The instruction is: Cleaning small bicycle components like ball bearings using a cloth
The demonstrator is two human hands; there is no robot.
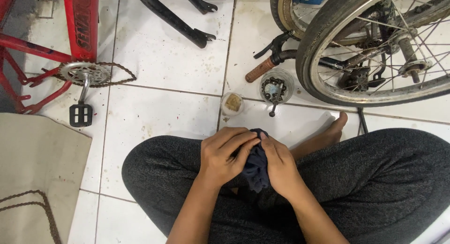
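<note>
— White floor tiles (164, 112), stained and gritty, fill a bicycle repair corner. What is the seated person holding?

— A dark blue cloth (257, 165), bunched up over the lap of grey trousers (375, 178). Both hands are closed on it: the left hand (224, 155) wraps the cloth from one side, the right hand (280, 166) presses in from the other, fingertips nearly meeting at the top. Whether anything is wrapped inside cannot be told.

— How does the cloth lie between them?

— Its long axis runs roughly up and down in the view, hanging toward the lap. It sits squarely between the hands, neither one clearly nearer.

— And what lies ahead of the hands?

— Just past the knees stand two small containers: a small tub (232, 103) with brownish contents and, beside it to the right, a clear jar (276, 87) holding a chain and a dark tool. Beyond the jar a bicycle wheel (375, 51) leans, with a brown handlebar grip (260, 69) near it. Well apart to the left, a red bicycle frame (79, 23) carries a chainring (85, 73) and a pedal (80, 115). A bare foot (330, 131) shows beside the right knee.
</note>
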